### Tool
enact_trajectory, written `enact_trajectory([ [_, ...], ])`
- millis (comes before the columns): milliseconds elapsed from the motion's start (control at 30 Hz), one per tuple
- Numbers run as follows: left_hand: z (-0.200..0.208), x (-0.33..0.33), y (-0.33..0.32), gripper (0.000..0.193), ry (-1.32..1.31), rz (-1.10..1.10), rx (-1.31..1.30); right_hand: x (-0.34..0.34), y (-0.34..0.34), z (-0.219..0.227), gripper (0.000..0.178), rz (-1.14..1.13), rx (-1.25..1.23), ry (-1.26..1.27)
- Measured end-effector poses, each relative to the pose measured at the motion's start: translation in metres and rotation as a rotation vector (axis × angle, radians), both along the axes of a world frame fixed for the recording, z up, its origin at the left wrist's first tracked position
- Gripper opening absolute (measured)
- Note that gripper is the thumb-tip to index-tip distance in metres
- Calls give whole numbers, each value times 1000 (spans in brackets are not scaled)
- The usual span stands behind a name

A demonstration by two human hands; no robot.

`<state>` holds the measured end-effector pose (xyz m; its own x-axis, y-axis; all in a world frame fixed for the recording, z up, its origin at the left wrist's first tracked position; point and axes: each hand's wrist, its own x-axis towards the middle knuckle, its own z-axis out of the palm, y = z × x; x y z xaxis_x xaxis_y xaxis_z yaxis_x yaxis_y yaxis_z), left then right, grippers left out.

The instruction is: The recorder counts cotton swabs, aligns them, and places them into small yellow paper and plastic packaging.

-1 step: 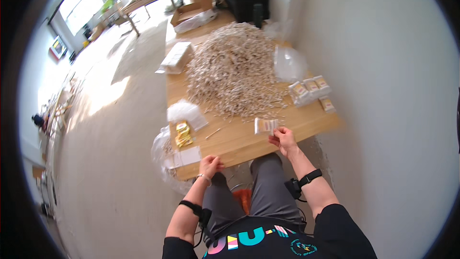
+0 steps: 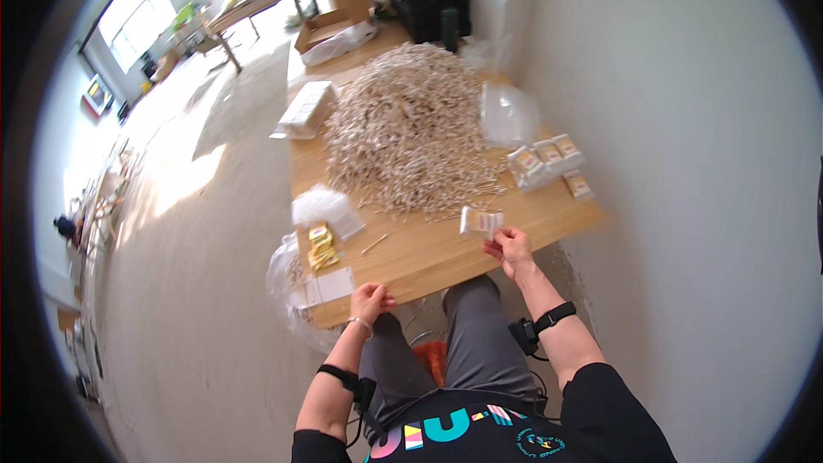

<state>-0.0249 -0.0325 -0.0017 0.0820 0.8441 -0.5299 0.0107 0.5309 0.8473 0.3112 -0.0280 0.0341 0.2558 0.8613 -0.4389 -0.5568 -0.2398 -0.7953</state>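
Observation:
My right hand (image 2: 509, 249) pinches the near right corner of a small packet (image 2: 481, 220) with a white and orange printed front, held over the table's front part. My left hand (image 2: 372, 298) is closed at the table's front edge, its fingertips pressed together; whatever they may hold is hidden. Beyond both hands rises a large heap of cotton swabs (image 2: 407, 129) with pale sticks and white tips. One loose swab (image 2: 374, 244) lies apart on the wood, between the heap and my left hand.
Yellow packets (image 2: 321, 249), clear bags (image 2: 327, 210) and a white card (image 2: 330, 285) lie at the table's left. On the right are bagged packets (image 2: 546, 160), a single packet (image 2: 578, 184) and a clear bag (image 2: 509, 114). A black bin (image 2: 431, 4) and cardboard box (image 2: 330, 27) stand behind; a wall (image 2: 677, 163) rises right.
The view has shifted a little, so the table and heap sit slightly farther left. My right hand keeps its pinch on the packet; my left hand stays closed by the edge.

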Motion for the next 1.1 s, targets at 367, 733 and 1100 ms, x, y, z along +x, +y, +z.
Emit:
enact_trajectory([
  [367,16,2,3,15,29,2,-74,166,5,-11,16,-939,-125,-117],
  [733,15,0,-4,16,29,72,-62,190,58,-21,23,-847,-237,-309],
  [1100,18,3,0,17,-44,18,-75,-19,62,0,16,-110,87,-731],
])
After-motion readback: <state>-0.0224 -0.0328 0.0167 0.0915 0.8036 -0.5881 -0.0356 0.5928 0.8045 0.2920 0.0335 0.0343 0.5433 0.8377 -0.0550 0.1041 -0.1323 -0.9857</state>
